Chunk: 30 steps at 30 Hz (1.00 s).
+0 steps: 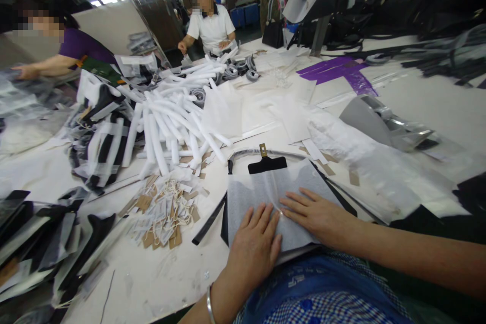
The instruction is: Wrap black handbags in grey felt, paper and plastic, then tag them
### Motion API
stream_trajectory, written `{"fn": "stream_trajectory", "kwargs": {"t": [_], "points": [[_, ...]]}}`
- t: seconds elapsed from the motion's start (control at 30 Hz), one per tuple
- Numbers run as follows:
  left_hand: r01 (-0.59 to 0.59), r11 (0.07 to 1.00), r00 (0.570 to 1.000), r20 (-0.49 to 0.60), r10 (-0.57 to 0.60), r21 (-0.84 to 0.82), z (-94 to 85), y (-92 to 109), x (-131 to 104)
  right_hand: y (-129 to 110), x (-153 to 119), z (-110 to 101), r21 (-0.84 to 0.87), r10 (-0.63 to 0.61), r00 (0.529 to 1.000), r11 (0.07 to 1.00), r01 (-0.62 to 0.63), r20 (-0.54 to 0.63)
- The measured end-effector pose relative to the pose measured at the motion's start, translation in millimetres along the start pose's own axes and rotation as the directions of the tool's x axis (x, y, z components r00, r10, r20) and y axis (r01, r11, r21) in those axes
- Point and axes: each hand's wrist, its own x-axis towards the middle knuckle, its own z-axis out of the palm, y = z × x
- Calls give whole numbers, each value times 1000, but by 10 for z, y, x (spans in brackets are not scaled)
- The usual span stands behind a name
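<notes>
In front of me at the table's near edge lies a black handbag [225,225], mostly covered by a translucent white sheet [246,187]. My left hand [256,240] rests flat on the sheet's lower left part. Fingers spread, my right hand [315,215] presses on its right side, the fingertips close to the left hand. Beyond the sheet's far edge shows a black flap [267,163] with a gold metal clasp plate [262,150]. The bag's wrapped handle [243,153] arches behind it, and a black strap [208,218] sticks out at the left.
String hang tags [163,217] are heaped left of the bag. Past them lie white foam tubes [170,121]. Black wrapped pieces [41,243] cover the left edge. Clear plastic bags [372,167] and purple strips [337,68] are at the right. Several people work across the table.
</notes>
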Motion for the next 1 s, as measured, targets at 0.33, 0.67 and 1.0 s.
{"fn": "stream_trajectory", "kwargs": {"t": [0.33, 0.67, 1.0], "points": [[-10, 1000, 1000, -7, 10, -22, -10, -30, -36, 65, -45, 4, 233, 36, 994, 972, -12, -98], [70, 997, 997, 14, -70, 31, -28, -134, -1, 194, -10, -41, 143, 71, 995, 988, -61, -69], [-34, 985, 993, -104, 52, 169, 82, -196, -115, 79, -136, 4, 31, 75, 986, 997, -71, -150]]}}
